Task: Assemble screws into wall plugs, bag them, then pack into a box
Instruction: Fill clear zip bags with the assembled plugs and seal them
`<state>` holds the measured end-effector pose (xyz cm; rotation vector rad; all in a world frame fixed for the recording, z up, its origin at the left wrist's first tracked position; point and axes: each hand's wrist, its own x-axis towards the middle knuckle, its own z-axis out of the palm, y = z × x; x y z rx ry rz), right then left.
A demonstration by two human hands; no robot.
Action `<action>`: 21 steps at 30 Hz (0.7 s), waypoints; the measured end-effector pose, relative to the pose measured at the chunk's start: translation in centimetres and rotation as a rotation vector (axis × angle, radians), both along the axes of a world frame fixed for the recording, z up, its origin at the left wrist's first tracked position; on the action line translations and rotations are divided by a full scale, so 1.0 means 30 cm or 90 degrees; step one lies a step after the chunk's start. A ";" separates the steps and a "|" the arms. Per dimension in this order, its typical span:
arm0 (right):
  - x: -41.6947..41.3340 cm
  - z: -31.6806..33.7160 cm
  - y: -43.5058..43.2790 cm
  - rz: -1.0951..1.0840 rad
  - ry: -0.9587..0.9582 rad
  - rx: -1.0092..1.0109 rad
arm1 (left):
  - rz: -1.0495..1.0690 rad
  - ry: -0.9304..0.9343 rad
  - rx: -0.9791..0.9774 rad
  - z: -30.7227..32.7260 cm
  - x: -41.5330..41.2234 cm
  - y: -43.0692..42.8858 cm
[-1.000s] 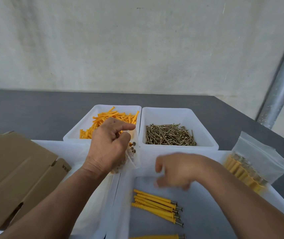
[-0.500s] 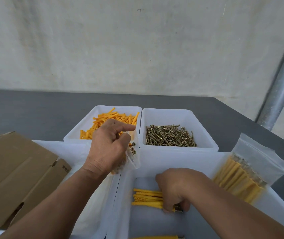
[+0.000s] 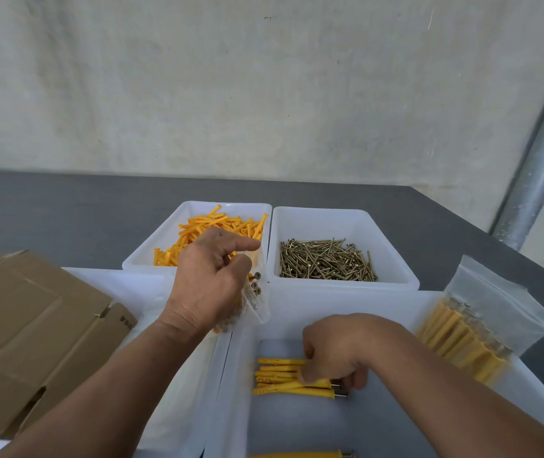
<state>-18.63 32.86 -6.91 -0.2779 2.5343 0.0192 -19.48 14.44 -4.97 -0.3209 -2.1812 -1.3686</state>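
Observation:
My left hand [image 3: 209, 280] holds a clear plastic bag [image 3: 257, 294] upright above the trays; plugs with screw heads show inside it. My right hand [image 3: 336, 350] reaches down into the near white tray [image 3: 297, 325] and grips a bundle of yellow wall plugs with screws [image 3: 283, 380] lying on the tray floor. One more assembled plug [image 3: 300, 454] lies at the bottom edge. Behind stand a tray of orange plugs [image 3: 217, 226] and a tray of loose screws [image 3: 326, 259].
A filled, sealed bag of plugs [image 3: 475, 328] leans on the near tray's right rim. A cardboard box [image 3: 25, 332] lies at the left with its flaps open. The dark grey table [image 3: 65, 209] runs to a wall; a metal pole [image 3: 541, 166] stands at the right.
My right hand moved down into the near tray and closed round the bundle of assembled plugs. My left hand has kept the bag in the same place.

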 end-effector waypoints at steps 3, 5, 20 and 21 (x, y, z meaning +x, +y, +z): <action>-0.016 -0.014 0.004 -0.031 0.007 0.001 | 0.001 0.001 -0.006 0.001 0.000 0.000; -0.018 -0.019 0.003 -0.019 0.014 0.017 | -0.002 0.001 -0.004 0.002 0.002 0.001; -0.036 -0.034 -0.014 0.103 0.079 0.088 | -0.007 0.003 -0.001 -0.003 0.002 0.002; -0.036 -0.030 -0.007 0.097 0.085 0.068 | -0.008 0.003 0.000 -0.004 0.001 0.003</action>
